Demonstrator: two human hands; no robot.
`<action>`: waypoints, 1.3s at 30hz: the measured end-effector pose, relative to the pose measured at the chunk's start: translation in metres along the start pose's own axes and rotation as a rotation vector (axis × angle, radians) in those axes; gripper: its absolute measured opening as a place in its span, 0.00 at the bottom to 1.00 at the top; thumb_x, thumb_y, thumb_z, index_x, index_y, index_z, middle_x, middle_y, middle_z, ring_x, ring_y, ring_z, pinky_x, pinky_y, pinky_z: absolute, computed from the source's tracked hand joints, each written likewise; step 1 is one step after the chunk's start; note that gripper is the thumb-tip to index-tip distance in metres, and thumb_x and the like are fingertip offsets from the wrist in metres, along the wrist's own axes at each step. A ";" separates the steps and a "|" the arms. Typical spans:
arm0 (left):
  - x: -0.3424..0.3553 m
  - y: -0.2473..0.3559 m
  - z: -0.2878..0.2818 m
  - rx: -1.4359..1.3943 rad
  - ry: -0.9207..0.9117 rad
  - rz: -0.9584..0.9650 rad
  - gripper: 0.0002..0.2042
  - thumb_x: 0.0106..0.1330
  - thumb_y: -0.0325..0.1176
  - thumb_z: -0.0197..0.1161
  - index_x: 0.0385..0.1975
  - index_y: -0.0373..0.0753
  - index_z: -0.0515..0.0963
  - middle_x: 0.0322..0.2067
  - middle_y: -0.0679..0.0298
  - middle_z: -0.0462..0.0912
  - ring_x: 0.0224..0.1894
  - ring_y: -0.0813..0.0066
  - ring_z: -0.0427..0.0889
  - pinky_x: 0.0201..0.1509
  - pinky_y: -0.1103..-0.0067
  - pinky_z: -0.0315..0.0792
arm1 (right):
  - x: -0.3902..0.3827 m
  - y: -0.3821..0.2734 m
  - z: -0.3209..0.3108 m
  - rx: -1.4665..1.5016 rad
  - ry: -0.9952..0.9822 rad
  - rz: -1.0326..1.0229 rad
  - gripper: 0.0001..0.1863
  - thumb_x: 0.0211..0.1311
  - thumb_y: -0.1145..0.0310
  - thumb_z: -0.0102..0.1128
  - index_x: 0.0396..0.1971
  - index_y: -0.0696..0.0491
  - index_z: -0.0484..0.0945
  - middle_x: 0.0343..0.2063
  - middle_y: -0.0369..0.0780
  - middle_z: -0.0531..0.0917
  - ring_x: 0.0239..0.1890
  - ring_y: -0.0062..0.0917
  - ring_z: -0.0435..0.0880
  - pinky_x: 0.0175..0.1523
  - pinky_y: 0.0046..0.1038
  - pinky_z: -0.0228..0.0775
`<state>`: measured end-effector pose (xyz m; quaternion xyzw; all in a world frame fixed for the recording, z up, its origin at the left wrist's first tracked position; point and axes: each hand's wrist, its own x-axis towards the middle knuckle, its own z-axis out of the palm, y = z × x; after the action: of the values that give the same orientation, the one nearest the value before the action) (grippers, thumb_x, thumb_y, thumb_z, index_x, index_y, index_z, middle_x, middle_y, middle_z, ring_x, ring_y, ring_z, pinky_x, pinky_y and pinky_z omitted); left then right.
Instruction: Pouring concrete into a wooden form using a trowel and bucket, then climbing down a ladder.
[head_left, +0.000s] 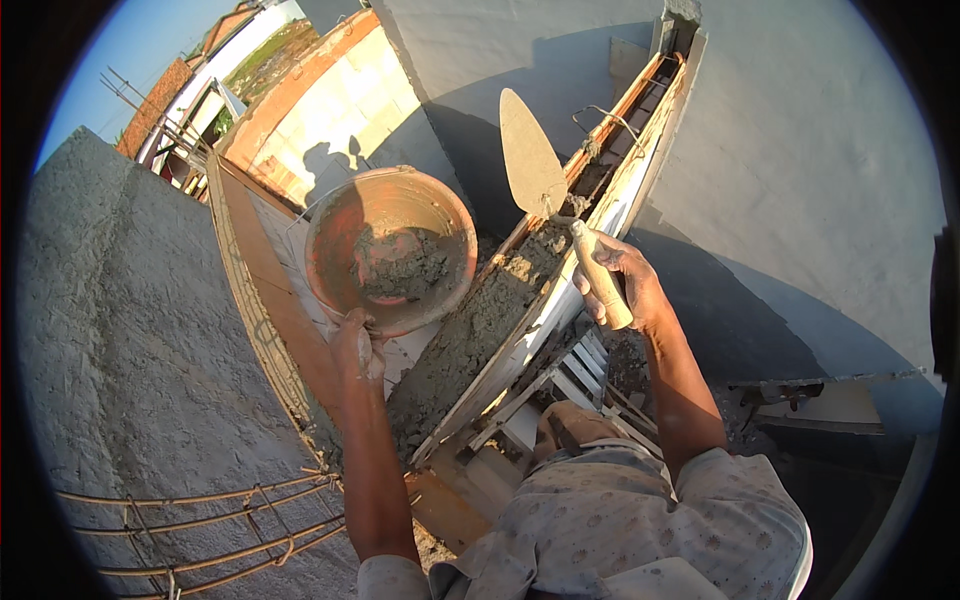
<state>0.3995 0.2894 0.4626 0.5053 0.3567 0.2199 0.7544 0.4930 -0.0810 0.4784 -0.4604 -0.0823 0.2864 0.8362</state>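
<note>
My left hand (358, 347) grips the near rim of a round orange bucket (330, 285), its fingers partly hidden. The bucket is tilted so that its inside shows, with wet grey mortar (405, 265) on its bottom and smears on the walls. In my right hand (632, 280) is the wooden handle of a pointed trowel (530, 158). The trowel's blade points up and away, coated with dried grey. Between and below my hands runs a long wooden formwork trough (535, 325), its near part filled with wet mortar (480, 325).
Steel rebar (605, 125) sticks out of the trough's far part. A tied rebar cage (250, 530) lies at the lower left beside a rough grey wall (130, 330). A wooden ladder (575, 375) stands below my right arm. Smooth grey walls (800, 180) rise at the right.
</note>
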 end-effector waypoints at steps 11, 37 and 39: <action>-0.050 0.049 0.071 0.513 -0.038 0.498 0.31 0.54 0.16 0.52 0.64 0.29 0.64 0.41 0.59 0.79 0.31 0.76 0.77 0.36 0.79 0.71 | 0.037 0.001 0.104 -1.990 -0.254 -0.386 0.41 0.51 0.76 0.58 0.68 0.54 0.55 0.41 0.52 0.76 0.32 0.44 0.84 0.37 0.39 0.78; 0.040 -0.013 0.013 0.058 -0.119 0.025 0.26 0.57 0.21 0.56 0.59 0.31 0.64 0.31 0.62 0.75 0.22 0.77 0.76 0.18 0.82 0.72 | 0.016 0.029 0.012 0.508 -0.188 0.204 0.19 0.67 0.62 0.54 0.54 0.54 0.70 0.24 0.42 0.77 0.12 0.19 0.72 0.12 0.19 0.64; 0.041 -0.016 0.017 0.025 -0.098 0.029 0.25 0.58 0.22 0.56 0.59 0.32 0.64 0.28 0.64 0.74 0.18 0.78 0.73 0.13 0.82 0.70 | 0.020 0.035 -0.016 0.746 -0.210 0.040 0.20 0.71 0.59 0.47 0.55 0.55 0.69 0.24 0.44 0.77 0.11 0.19 0.71 0.10 0.19 0.63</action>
<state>0.4385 0.3012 0.4389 0.5302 0.3146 0.2013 0.7612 0.5021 -0.0668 0.4383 -0.0941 -0.0487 0.3583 0.9276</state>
